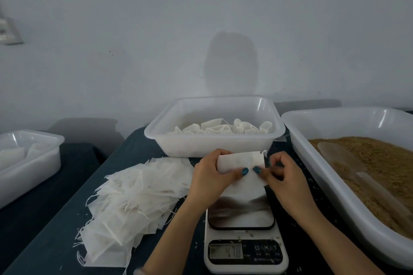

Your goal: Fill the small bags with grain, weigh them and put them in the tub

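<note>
Pinch grips from the left hand [212, 177] and right hand [285, 177] clamp one flat small bag [237, 161] above the far end of the scale [244, 252], mid-desk, just short of the tub [212, 143]. Tugging its mouth unevenly could tear the thin fabric, or grain [368, 154] scooped from the right-edge tray [330, 187] may miss.

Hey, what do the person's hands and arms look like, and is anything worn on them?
The left hand and right hand are ungloved, with teal nail polish, clearest on both thumbs. The forearms are uncovered down to the frame edge. No sleeves, rings, watch or bracelets show.
</note>
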The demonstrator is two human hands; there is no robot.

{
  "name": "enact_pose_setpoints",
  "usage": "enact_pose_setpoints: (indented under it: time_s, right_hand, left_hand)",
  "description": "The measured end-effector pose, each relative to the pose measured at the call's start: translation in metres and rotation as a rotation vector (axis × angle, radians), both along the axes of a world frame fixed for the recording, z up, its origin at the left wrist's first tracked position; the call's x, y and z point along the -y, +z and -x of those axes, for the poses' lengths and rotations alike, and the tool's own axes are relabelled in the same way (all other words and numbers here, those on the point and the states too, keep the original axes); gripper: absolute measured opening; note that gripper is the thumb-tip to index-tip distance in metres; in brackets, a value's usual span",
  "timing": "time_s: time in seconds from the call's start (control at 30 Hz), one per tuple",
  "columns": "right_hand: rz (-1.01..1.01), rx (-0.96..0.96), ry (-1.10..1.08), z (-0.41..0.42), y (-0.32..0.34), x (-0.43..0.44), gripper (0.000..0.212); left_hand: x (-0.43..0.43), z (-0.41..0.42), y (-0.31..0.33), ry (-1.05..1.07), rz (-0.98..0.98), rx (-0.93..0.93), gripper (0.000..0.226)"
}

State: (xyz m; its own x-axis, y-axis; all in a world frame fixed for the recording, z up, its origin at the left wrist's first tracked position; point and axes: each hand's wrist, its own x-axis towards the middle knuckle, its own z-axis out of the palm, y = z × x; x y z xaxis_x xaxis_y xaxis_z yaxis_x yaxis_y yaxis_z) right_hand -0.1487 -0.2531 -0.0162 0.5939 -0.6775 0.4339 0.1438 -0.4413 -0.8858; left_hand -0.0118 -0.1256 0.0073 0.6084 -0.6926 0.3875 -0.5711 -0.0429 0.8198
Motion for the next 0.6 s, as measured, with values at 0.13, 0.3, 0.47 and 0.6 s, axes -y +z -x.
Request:
enact_pose_setpoints:
  time_s: [0.13,0.3,0.47,0.6]
  right_hand:
    - [0.216,0.06,-0.025,0.0023,-0.0006,-0.0052,0.014]
    - [0.296,0.067,-0.061,0.0032,0.0014,-0.0065,0.015]
    - [0.205,0.101,-0.041,0.0017,0.003,-0.0063,0.016]
    - [0.183,0.111,-0.013,0.0026,0.0042,-0.0071,0.021]
  left_hand:
    - [0.0011,0.0032,-0.0032,-0.004,-0.004,-0.024,0.026]
    - [0.0023,0.0064,-0.0028,-0.041,0.015,-0.079,0.019]
    - [0.0015,0.0088,0.0024,-0.052,0.094,-0.2,0.02]
    - [0.0021,0.0093,0.0016,-0.042,0.144,-0.208,0.021]
